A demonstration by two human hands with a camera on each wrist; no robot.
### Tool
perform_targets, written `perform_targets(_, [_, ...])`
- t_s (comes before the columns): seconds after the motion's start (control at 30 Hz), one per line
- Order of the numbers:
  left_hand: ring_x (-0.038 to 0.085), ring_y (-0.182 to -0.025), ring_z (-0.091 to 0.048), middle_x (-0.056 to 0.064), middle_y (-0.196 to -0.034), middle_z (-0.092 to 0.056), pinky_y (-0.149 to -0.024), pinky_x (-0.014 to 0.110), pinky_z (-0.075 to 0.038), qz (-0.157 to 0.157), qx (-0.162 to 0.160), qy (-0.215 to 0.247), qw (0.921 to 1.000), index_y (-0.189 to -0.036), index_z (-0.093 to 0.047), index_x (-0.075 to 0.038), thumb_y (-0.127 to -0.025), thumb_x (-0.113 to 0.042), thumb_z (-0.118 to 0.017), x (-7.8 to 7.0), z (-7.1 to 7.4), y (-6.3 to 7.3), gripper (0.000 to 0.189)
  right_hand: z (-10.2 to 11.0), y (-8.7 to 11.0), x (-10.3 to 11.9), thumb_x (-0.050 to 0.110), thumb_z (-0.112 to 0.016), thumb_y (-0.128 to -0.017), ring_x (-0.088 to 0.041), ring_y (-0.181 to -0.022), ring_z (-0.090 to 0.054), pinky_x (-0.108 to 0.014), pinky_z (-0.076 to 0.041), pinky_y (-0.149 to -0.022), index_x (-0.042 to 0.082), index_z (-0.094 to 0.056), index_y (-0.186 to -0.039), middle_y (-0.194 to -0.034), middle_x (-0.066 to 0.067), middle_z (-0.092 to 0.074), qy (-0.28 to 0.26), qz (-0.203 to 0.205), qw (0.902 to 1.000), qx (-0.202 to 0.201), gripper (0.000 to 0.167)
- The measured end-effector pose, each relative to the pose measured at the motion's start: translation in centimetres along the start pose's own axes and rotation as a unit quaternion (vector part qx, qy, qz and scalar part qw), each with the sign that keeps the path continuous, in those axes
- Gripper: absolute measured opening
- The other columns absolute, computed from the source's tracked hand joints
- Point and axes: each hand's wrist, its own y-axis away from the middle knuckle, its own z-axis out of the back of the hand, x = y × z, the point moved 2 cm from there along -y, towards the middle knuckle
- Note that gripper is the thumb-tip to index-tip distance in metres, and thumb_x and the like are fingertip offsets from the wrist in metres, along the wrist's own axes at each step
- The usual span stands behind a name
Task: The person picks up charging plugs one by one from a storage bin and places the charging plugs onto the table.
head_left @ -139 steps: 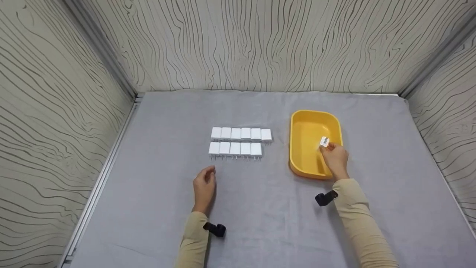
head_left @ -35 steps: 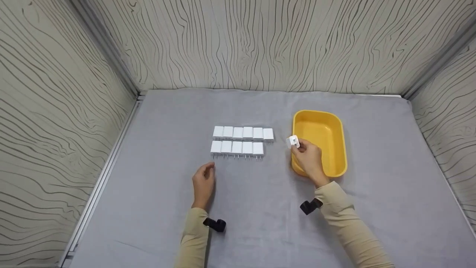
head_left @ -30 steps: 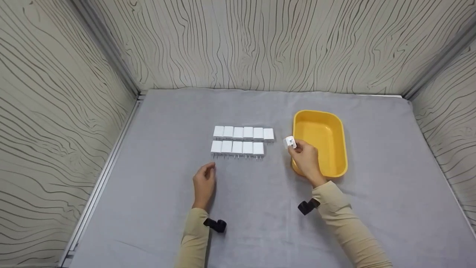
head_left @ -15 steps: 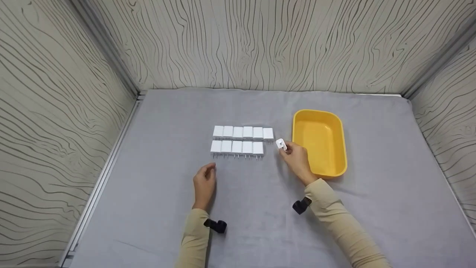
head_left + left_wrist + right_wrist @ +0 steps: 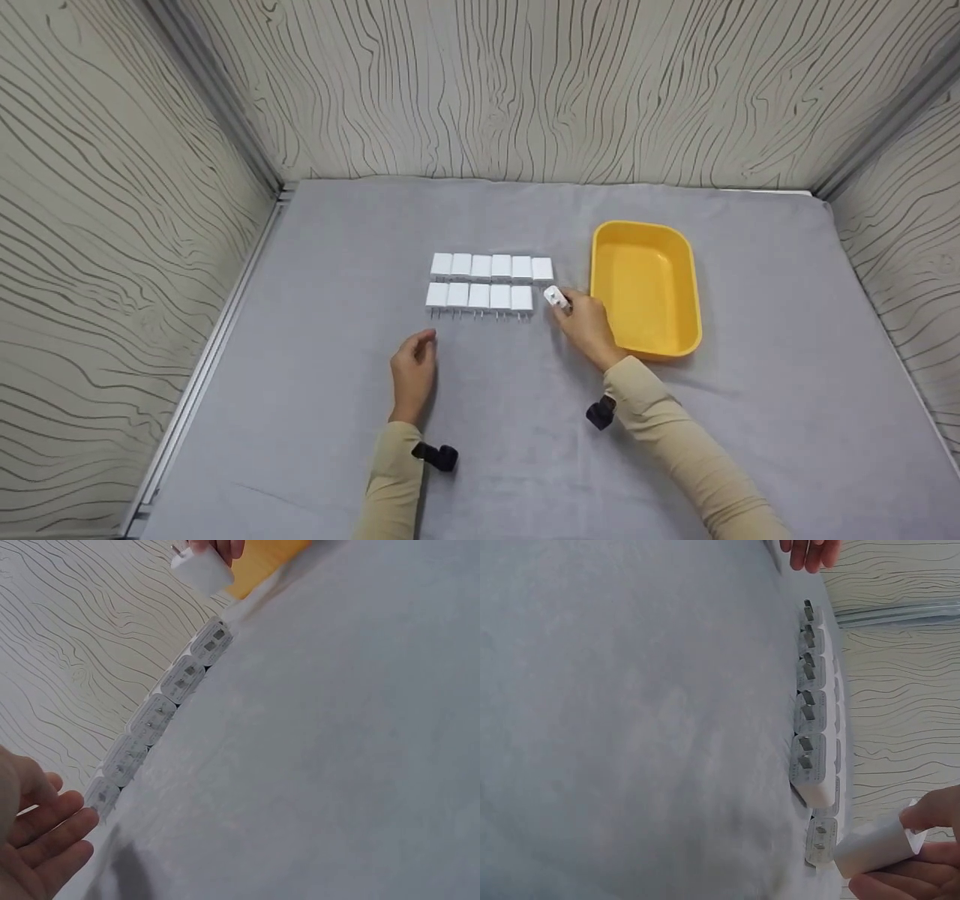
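Between thumb and fingers, my right hand (image 5: 589, 326) pinches a white plug-in charger (image 5: 556, 297), held just right of the near row of chargers (image 5: 479, 297). The right wrist view shows that charger (image 5: 877, 847) tilted, clear of the cloth as far as I can see. Two rows of white chargers lie side by side on the table; the near row's metal prongs point toward me. The far row (image 5: 491, 266) reaches one charger further right. My left hand (image 5: 412, 371) holds nothing, its fingers (image 5: 56, 836) relaxed in front of the near row's left end.
A yellow plastic tub (image 5: 645, 345) stands right of the rows, with the right hand close by its left wall. Grey cloth (image 5: 510, 435) covers the table. Wood-grain panels (image 5: 480, 90) rise at the back and both sides.
My right hand has carried the charger out from over the yellow tub, leftward to the end of the near row, turning it on the way. The left hand has stayed in place.
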Motion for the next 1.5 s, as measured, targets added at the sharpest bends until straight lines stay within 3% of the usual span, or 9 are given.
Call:
perform_targets(0.27, [0.032, -0.102, -0.068, 0.02, -0.105, -0.072, -0.09, 0.04, -0.057, -0.001, 0.0, -0.003, 1.0, -0.103, -0.069, 0.004, -0.09, 0.003, -0.057, 0.0, -0.2, 0.0, 0.018, -1.3, 0.2, 0.3, 0.003, -0.066, -0.085, -0.034, -0.084, -0.07, -0.048, -0.057, -0.076, -0.007, -0.068, -0.1, -0.095, -0.024, -0.073, 0.05, 0.038, 0.9979, 0.014, 0.018])
perform_targets(0.47, [0.031, -0.101, -0.069, 0.019, -0.105, -0.072, -0.088, 0.04, -0.057, -0.014, 0.0, -0.01, 0.9999, -0.103, -0.069, 0.004, -0.09, 0.003, -0.057, -0.1, -0.1, 0.2, 0.018, -2.0, 0.6, -0.2, 0.001, -0.065, -0.084, -0.036, -0.082, -0.07, -0.048, -0.057, -0.073, -0.005, -0.066, -0.099, -0.092, -0.023, -0.073, 0.077, 0.06, 0.9952, -0.003, 0.016])
perform_targets(0.87, [0.032, -0.101, -0.069, 0.02, -0.105, -0.072, -0.088, 0.04, -0.057, -0.019, 0.006, -0.007, 0.9998, -0.103, -0.069, 0.003, -0.09, 0.004, -0.056, 0.2, -0.3, 0.4, 0.018, -3.9, 1.6, -0.9, 0.002, -0.063, -0.086, -0.041, -0.094, -0.069, -0.048, -0.058, -0.079, -0.006, -0.062, -0.112, -0.111, -0.024, -0.069, 0.126, 0.129, 0.9826, -0.044, 0.027])
perform_targets(1.07, [0.031, -0.102, -0.068, 0.018, -0.106, -0.072, -0.088, 0.038, -0.057, -0.011, 0.007, -0.006, 0.9999, -0.103, -0.069, 0.002, -0.09, 0.002, -0.057, 0.4, -0.4, 0.5, 0.018, -4.2, 1.7, -1.3, 0.002, -0.061, -0.087, -0.04, -0.107, -0.066, -0.048, -0.056, -0.088, -0.006, -0.062, -0.113, -0.116, -0.027, -0.067, 0.136, 0.137, 0.9794, -0.059, 0.028])
perform_targets(1.37, [0.03, -0.104, -0.068, 0.018, -0.107, -0.072, -0.09, 0.041, -0.056, -0.002, 0.019, -0.002, 0.9998, -0.105, -0.069, 0.002, -0.091, 0.001, -0.056, 0.1, -0.7, 0.6, 0.019, -4.2, 1.4, -1.7, -0.002, -0.059, -0.087, -0.041, -0.109, -0.066, -0.048, -0.055, -0.092, -0.007, -0.063, -0.11, -0.116, -0.029, -0.066, 0.137, 0.155, 0.9759, -0.069, 0.024])
perform_targets(1.5, [0.03, -0.102, -0.069, 0.018, -0.106, -0.072, -0.086, 0.039, -0.057, -0.019, 0.014, -0.012, 0.9997, -0.104, -0.069, 0.002, -0.091, 0.002, -0.056, 0.1, -0.7, 0.6, 0.018, -4.2, 1.4, -1.9, -0.005, -0.057, -0.087, -0.04, -0.109, -0.066, -0.046, -0.055, -0.093, -0.007, -0.064, -0.108, -0.116, -0.028, -0.067, 0.136, 0.167, 0.974, -0.069, 0.023])
